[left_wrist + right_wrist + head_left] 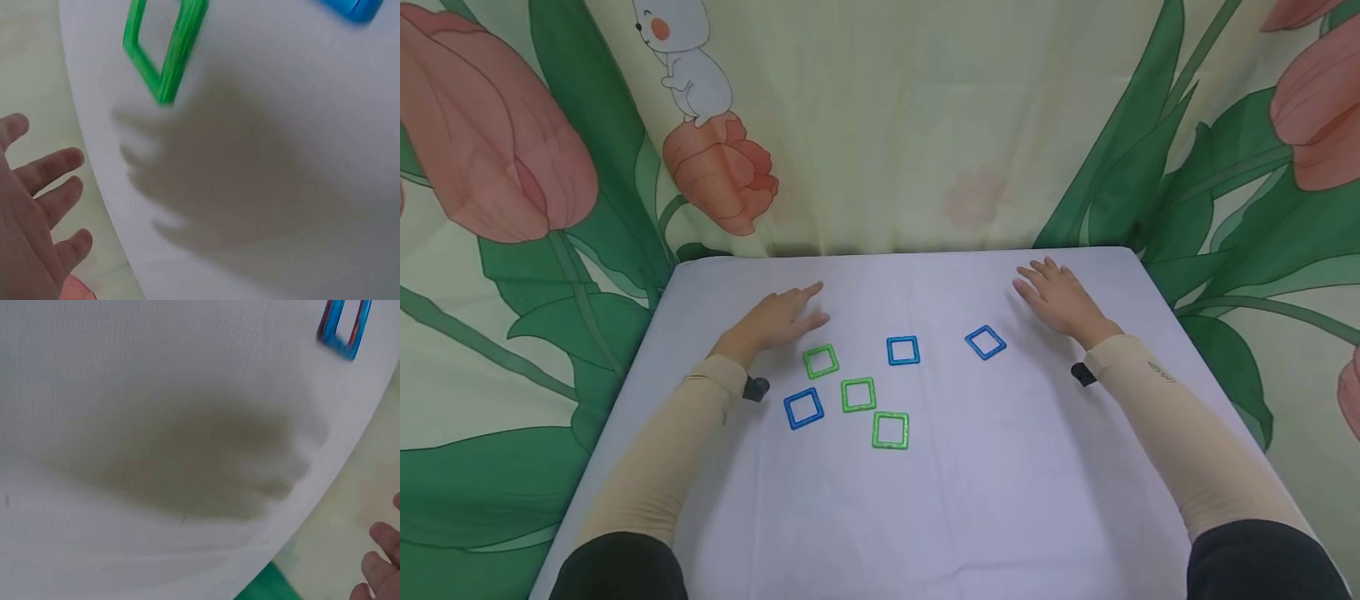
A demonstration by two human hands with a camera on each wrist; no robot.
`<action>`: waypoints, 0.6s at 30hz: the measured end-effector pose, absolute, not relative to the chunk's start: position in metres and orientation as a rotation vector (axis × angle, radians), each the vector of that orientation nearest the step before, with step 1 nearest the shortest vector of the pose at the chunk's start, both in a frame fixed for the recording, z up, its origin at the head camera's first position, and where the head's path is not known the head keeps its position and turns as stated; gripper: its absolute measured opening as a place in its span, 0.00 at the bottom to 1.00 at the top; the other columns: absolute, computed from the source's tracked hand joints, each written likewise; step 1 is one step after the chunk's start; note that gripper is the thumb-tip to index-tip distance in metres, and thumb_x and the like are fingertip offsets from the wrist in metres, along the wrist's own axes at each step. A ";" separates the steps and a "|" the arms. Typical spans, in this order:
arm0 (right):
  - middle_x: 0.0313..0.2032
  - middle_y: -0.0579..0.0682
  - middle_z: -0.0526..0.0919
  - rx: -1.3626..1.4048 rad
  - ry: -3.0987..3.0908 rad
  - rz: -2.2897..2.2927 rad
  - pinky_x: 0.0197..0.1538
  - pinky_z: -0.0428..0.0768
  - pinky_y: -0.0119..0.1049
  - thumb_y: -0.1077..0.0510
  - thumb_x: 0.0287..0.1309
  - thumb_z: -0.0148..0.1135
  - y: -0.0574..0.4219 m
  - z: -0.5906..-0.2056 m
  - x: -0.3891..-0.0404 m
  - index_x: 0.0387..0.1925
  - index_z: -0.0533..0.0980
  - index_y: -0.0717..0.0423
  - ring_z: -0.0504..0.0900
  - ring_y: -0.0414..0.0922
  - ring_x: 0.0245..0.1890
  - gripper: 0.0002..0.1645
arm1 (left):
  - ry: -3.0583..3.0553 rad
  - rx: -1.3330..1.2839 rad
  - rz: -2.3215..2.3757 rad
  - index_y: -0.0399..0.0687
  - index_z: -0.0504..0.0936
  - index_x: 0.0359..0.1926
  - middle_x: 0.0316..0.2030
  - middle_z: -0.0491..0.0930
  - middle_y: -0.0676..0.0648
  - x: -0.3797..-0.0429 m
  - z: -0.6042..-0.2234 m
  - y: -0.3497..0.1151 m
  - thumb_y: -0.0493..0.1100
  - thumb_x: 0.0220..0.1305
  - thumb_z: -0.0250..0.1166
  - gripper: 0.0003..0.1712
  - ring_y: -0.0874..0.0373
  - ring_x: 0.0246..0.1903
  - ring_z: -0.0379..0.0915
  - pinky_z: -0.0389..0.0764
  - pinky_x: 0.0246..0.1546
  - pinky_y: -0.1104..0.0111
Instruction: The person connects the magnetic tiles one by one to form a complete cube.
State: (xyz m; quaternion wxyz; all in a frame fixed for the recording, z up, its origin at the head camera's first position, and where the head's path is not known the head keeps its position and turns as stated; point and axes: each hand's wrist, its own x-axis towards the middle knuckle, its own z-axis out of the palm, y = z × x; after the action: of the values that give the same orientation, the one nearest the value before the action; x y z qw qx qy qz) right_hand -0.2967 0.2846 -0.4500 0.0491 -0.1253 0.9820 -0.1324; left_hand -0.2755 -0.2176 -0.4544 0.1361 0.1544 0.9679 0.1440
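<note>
Several square plastic frames lie flat on the white table. A green frame (821, 347) is nearest my left hand (777, 319), which hovers with fingers spread and nothing in them. Two more green frames, one in the middle (858, 381) and one nearer me (891, 415), run down to the right. To their left lies a blue frame (803, 393). Another blue frame (903, 340) sits near the table's centre, and a tilted blue frame (986, 329) lies left of my right hand (1060, 300). That hand is empty above the table, fingers extended, casting a shadow in the right wrist view.
The white cloth on the table (1000, 500) reaches back to a curtain (880, 125) printed with tulips and a white animal. A dark wrist mount (756, 388) hangs under the left sleeve, another mount (1083, 374) under the right.
</note>
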 end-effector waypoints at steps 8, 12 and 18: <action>0.75 0.65 0.65 -0.621 3.012 -0.529 0.80 0.53 0.62 0.36 0.81 0.32 0.223 -0.460 -0.241 0.75 0.66 0.60 0.58 0.64 0.78 0.41 | 2.768 0.638 0.349 0.58 0.45 0.84 0.81 0.53 0.42 -0.220 -0.466 -0.184 0.78 0.71 0.45 0.52 0.45 0.82 0.37 0.37 0.82 0.45; 0.72 0.61 0.70 -0.682 2.973 -0.580 0.77 0.61 0.62 0.34 0.80 0.34 0.187 -0.462 -0.212 0.73 0.69 0.56 0.67 0.61 0.74 0.39 | 2.743 0.747 0.365 0.53 0.48 0.83 0.81 0.53 0.42 -0.194 -0.465 -0.167 0.77 0.71 0.44 0.52 0.46 0.82 0.38 0.38 0.82 0.48; 0.67 0.57 0.77 -0.764 2.922 -0.623 0.73 0.69 0.60 0.37 0.80 0.40 0.147 -0.467 -0.176 0.70 0.74 0.54 0.74 0.57 0.69 0.35 | 2.731 0.770 0.389 0.52 0.59 0.81 0.80 0.58 0.45 -0.167 -0.469 -0.147 0.78 0.70 0.46 0.51 0.48 0.82 0.41 0.45 0.82 0.52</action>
State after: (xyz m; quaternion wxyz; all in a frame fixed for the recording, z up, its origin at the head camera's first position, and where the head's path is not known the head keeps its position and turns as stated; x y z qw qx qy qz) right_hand -0.1755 0.1473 -0.4666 0.0290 -0.2477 0.9471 -0.2021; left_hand -0.1668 -0.1471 -0.4691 0.1385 0.2662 0.9444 0.1346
